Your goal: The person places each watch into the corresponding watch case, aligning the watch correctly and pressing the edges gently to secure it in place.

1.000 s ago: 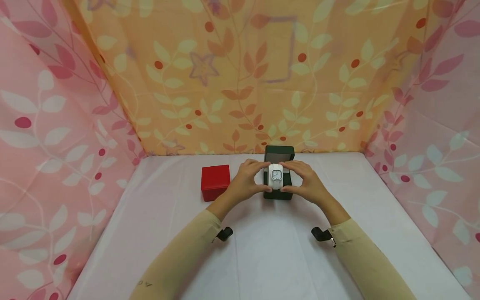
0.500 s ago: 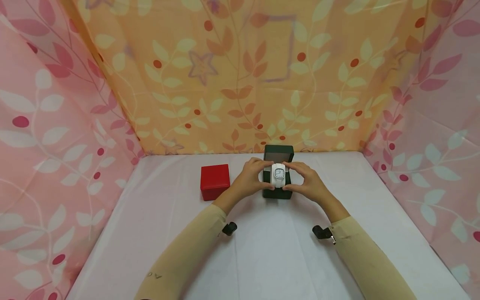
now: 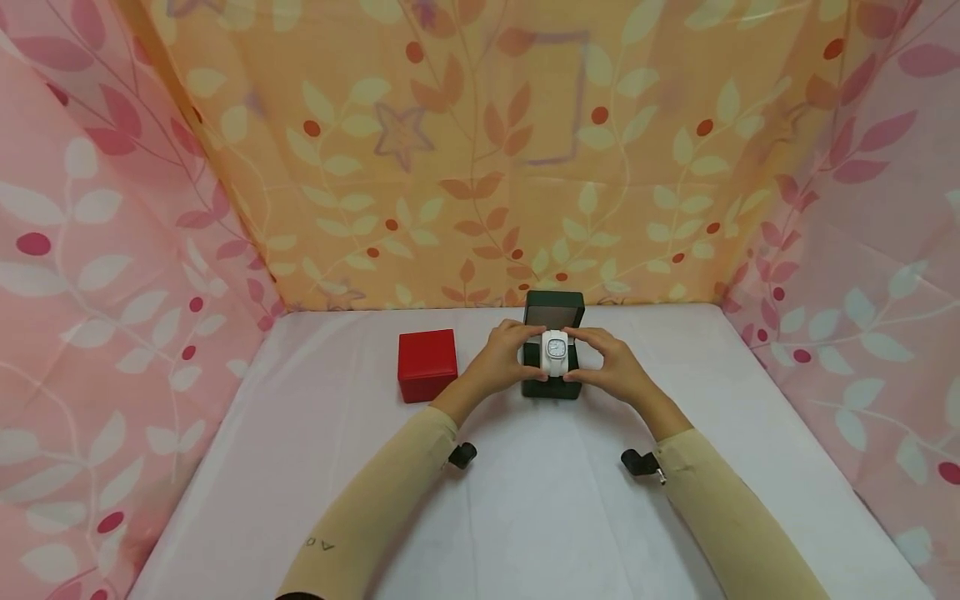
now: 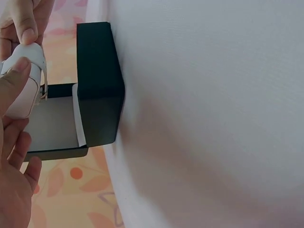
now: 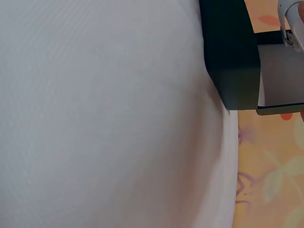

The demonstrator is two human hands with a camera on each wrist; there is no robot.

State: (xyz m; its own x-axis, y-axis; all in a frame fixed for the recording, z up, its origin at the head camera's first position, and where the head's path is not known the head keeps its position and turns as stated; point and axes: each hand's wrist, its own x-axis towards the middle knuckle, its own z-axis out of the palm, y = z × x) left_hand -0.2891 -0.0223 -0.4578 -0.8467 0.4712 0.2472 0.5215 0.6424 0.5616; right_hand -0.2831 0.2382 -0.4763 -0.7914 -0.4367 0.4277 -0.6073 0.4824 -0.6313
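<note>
Above the opened dark green box [image 3: 551,389], both hands hold a white wristwatch [image 3: 555,350], its squarish face turned up toward the head camera. The left hand [image 3: 501,360] pinches the watch's left side between thumb and fingers. On the other side, the right hand [image 3: 618,367] pinches it in the same way. In the left wrist view the white watch [image 4: 28,78] shows from the side, its strap [image 4: 44,76] looped with the buckle end hanging. The right wrist view catches only part of the watch [image 5: 290,19] at its edge.
A closed red box [image 3: 427,365] stands on the white-covered table [image 3: 525,517], left of the green box and near the left forearm. The green box's raised lid [image 3: 554,308] stands at the back. Patterned cloth walls [image 3: 480,150] enclose the table's back and sides.
The watch shifts slightly right, then steadies over the green box, with both hands keeping their grip. The left forearm moves a little right and up. The view shifts slightly.
</note>
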